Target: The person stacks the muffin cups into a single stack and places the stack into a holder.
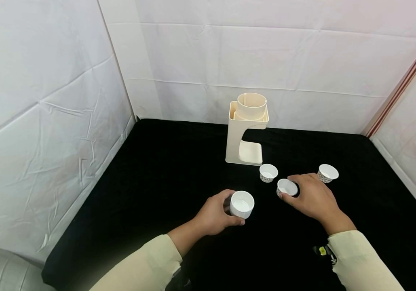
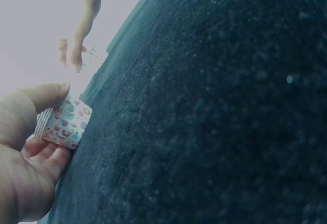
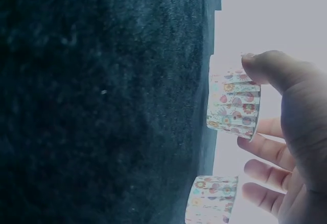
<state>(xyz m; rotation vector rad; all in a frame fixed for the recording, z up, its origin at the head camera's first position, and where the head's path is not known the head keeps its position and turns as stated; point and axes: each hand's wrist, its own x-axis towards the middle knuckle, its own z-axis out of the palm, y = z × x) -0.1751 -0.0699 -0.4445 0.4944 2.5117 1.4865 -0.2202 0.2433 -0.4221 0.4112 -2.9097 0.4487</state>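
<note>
Nearest, at the lower middle of the head view, a small paper cup (image 1: 242, 204) is held by the left hand (image 1: 215, 213), whose grip is curled round its side; in the left wrist view the thumb and fingers (image 2: 51, 155) are seen closed on the cup's patterned wall (image 2: 65, 122). Just to the right of it in the head view, a second cup (image 1: 287, 187) is pinched by the right hand (image 1: 311, 197), the thumb at its near rim and the fingers round its far side; in the right wrist view the grip is clamped on this patterned cup (image 3: 233, 97), with another cup (image 3: 212, 198) seen below it at the frame's lower edge. Both held cups are set low over the black tabletop (image 1: 157, 190); whether they touch it cannot be told. Slightly farther up the frame, a third cup (image 1: 268, 172) stands alone, and a fourth cup (image 1: 327, 173) stands at the right, just beyond the right hand's fingers. Farthest, at the frame's centre, a cream cup dispenser stand (image 1: 246, 131) is placed upright before the white backdrop (image 1: 266, 60)
</note>
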